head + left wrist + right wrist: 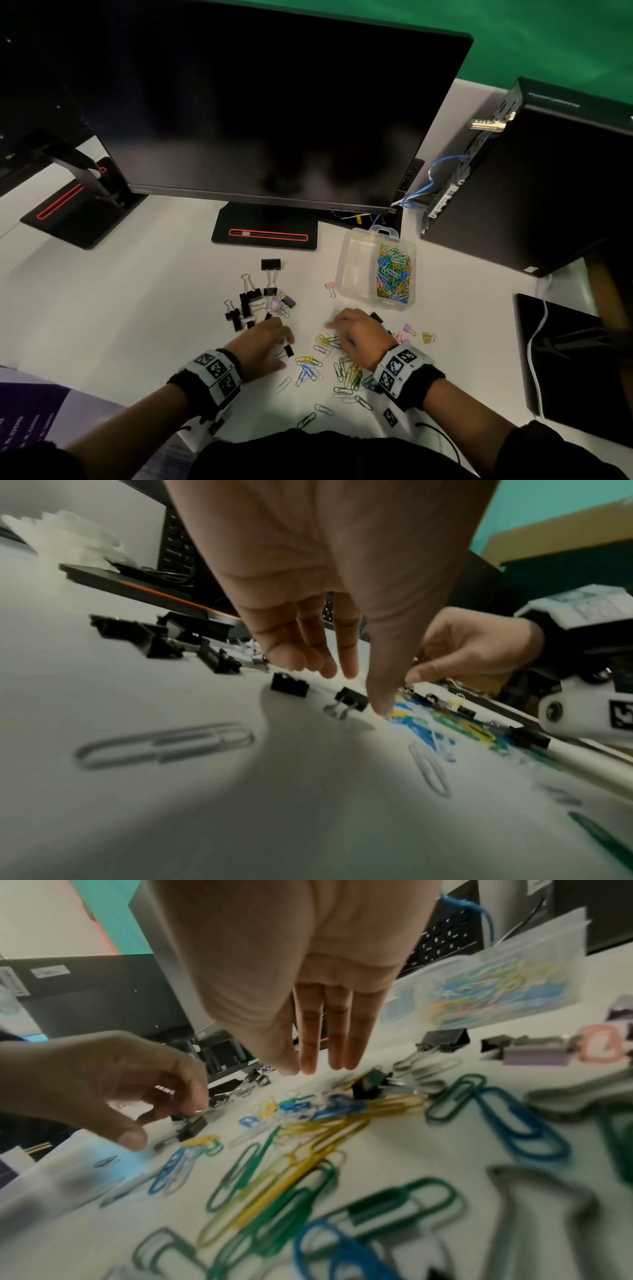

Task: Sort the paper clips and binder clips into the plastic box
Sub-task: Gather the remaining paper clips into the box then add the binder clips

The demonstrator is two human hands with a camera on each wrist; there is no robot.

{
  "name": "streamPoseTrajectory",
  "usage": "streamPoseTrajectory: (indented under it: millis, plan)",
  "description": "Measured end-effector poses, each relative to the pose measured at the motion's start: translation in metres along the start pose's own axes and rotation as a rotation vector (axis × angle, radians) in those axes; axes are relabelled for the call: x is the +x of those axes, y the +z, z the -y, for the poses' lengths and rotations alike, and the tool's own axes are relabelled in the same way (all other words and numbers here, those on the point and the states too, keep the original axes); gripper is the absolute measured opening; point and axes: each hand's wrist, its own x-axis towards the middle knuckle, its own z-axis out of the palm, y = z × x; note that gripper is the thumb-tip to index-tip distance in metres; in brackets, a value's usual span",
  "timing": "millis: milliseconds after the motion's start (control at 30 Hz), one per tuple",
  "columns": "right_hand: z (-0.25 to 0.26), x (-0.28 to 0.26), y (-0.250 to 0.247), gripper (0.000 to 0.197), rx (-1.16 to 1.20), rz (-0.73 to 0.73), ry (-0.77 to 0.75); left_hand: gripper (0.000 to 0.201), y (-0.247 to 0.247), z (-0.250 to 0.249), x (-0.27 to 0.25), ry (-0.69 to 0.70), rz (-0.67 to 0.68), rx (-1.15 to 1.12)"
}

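Hovering low over the scatter, the right hand [356, 330] has its fingers [337, 1031] held straight and together, tips just above the coloured paper clips [346, 373] and holding nothing. The left hand [265, 344] reaches toward a small black binder clip [288, 350]; its fingers are loosely curved, and although the thumb comes down right beside that clip in the left wrist view, motion blur hides whether it touches, so it probably grips nothing yet.

My judgement is that the sorting is roughly half done. The plastic box [351, 270] sits on the white table [137, 308] just beyond the right hand, below the monitor [274, 102]. Its right compartment is already heaped with paper clips, while the left compartment looks bare. Still to go are the loose paper clips under and between the hands, the cluster of mostly black binder clips [255, 305] beyond the left hand, a pink binder clip [331, 287] just beside the box, and a few lilac and yellow ones [416, 334] to the right of the right hand.

The paper clips are thin looped wire with a smooth coloured coating of green, blue, yellow and white, lying flat and tangled, so they should slide and snag together. The binder clips are folded sheet-metal wedges with springy silver wire handles, bulkier and easier to pinch singly. The box is clear, thin-walled plastic with rounded corners and a moulded latch tab at its far edge.
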Motion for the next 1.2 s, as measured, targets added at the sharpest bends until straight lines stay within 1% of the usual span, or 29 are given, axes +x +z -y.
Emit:
streamPoseTrajectory:
  millis: [100,167,300,367,467,533,600,667,767,867,933,1000,1067,1133,1200]
  plan:
    - [0.004,0.004,0.004,0.04,-0.045,-0.005,0.071,0.03,0.005,-0.004,0.004,-0.002,0.008,0.061]
    - [0.01,0.003,0.011,0.041,-0.041,0.009,0.076,0.027,0.006,-0.007,0.008,-0.015,-0.018,0.093]
    - [0.02,-0.007,0.026,0.042,0.02,-0.02,-0.004,0.027,0.004,-0.011,0.024,-0.054,-0.06,0.112]
    - [0.02,-0.012,0.028,0.041,0.043,0.001,-0.025,0.03,0.002,-0.014,0.032,-0.061,-0.08,0.102]
    - [0.018,-0.015,0.022,0.04,0.098,0.025,-0.018,0.032,-0.005,-0.018,0.036,-0.047,-0.14,0.065]
    - [0.013,-0.017,0.012,0.04,0.123,0.0,0.001,0.029,-0.013,-0.018,0.03,-0.053,-0.186,0.034]
    - [0.004,-0.019,0.004,0.042,0.121,-0.011,0.015,0.025,-0.021,-0.013,0.017,-0.064,-0.201,0.017]
    - [-0.005,-0.02,-0.001,0.042,0.115,0.002,0.03,0.021,-0.025,-0.002,-0.001,-0.093,-0.169,0.025]
    - [-0.011,-0.021,-0.005,0.043,0.103,0.029,0.033,0.021,-0.023,0.02,-0.03,-0.178,-0.073,0.051]
    - [-0.008,-0.022,-0.007,0.049,0.068,0.108,-0.005,0.026,-0.015,0.034,-0.056,-0.27,-0.005,0.05]
    - [-0.004,-0.022,-0.005,0.054,0.055,0.173,-0.018,0.03,-0.008,0.037,-0.067,-0.309,0.016,0.043]
    - [0.0,-0.022,-0.001,0.06,0.044,0.233,-0.014,0.03,-0.002,0.036,-0.07,-0.331,-0.001,0.022]
    - [0.004,-0.021,0.002,0.062,0.011,0.274,0.008,0.025,0.002,0.031,-0.067,-0.333,-0.025,0.008]
    - [0.011,-0.018,0.006,0.059,-0.006,0.283,0.026,0.021,0.005,0.022,-0.06,-0.321,-0.031,-0.009]
    - [0.016,-0.016,0.009,0.054,0.015,0.262,0.025,0.019,0.01,0.011,-0.049,-0.288,-0.02,-0.018]
